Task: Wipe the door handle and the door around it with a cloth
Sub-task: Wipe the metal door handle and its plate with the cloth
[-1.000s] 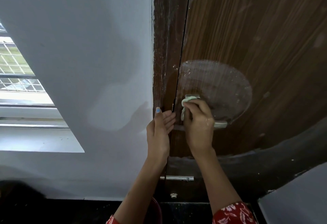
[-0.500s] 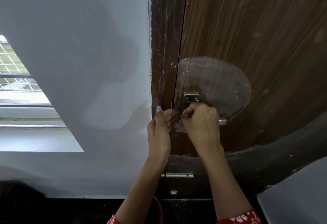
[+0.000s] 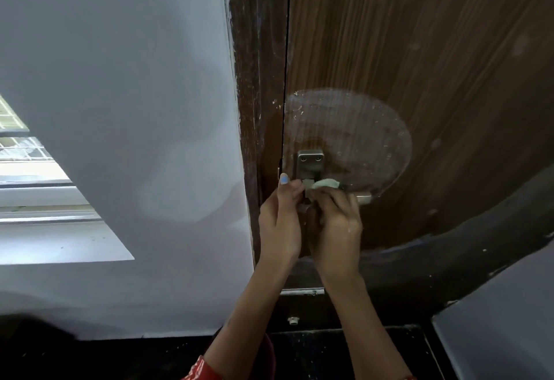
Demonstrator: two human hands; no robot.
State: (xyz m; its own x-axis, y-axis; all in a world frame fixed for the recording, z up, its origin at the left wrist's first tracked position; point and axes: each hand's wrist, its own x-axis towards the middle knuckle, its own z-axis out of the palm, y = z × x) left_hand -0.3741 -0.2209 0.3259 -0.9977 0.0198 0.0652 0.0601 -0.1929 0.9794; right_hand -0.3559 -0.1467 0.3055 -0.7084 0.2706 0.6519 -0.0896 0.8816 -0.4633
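A brown wood-grain door (image 3: 419, 50) fills the upper right, with a round pale smeared patch above a silver handle plate (image 3: 310, 163). The lever's end (image 3: 364, 198) sticks out to the right of my right hand. My right hand (image 3: 335, 223) grips a small pale green cloth (image 3: 326, 184) and holds it against the lever just below the plate. My left hand (image 3: 280, 220) rests with straight fingers against the door's edge beside the handle, touching it near the lever's base. Most of the lever is hidden behind my right hand.
A dark door frame (image 3: 254, 79) runs along the door's left edge, next to a pale grey wall (image 3: 120, 109). A window (image 3: 18, 151) with a sill lies at the far left. A small metal latch (image 3: 302, 291) sits lower on the door. Dark floor below.
My right hand moved with the cloth from the handle plate down onto the lever, uncovering the plate. My left hand stayed at the door's edge.
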